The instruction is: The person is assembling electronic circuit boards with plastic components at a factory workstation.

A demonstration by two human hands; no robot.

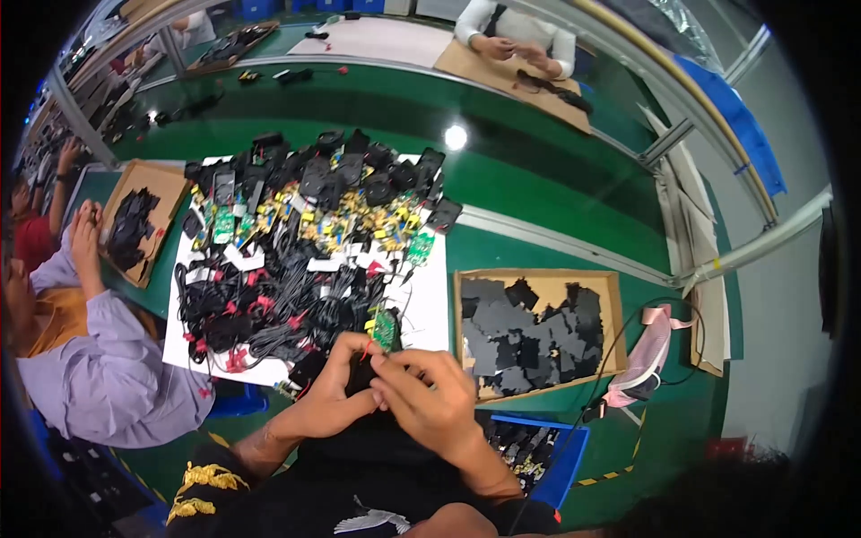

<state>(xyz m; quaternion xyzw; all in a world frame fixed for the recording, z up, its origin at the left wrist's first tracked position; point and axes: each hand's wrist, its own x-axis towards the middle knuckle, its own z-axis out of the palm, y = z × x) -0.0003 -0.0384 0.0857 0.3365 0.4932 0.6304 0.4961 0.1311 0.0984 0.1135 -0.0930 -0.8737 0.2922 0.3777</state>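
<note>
My left hand (334, 396) and my right hand (432, 394) meet in front of my chest at the table's near edge. Between their fingertips a green circuit board (386, 328) with yellow parts stands up, its lower end hidden. My left fingers are closed around that lower end. A thin red wire (367, 350) curves beside my left index finger. The right thumb and index finger pinch close to the wire; what lies in them is too small to make out. Just beyond is a heap of black cables (287, 296) with red connectors.
A white sheet (426, 305) on the green table carries the cables, yellow-and-green boards (359, 220) and black housings (327, 175). Right of it, a cardboard tray (617, 327) holds dark grey pieces. A blue bin (563, 466) stands below. Co-workers sit at left (117, 359) and across (538, 40).
</note>
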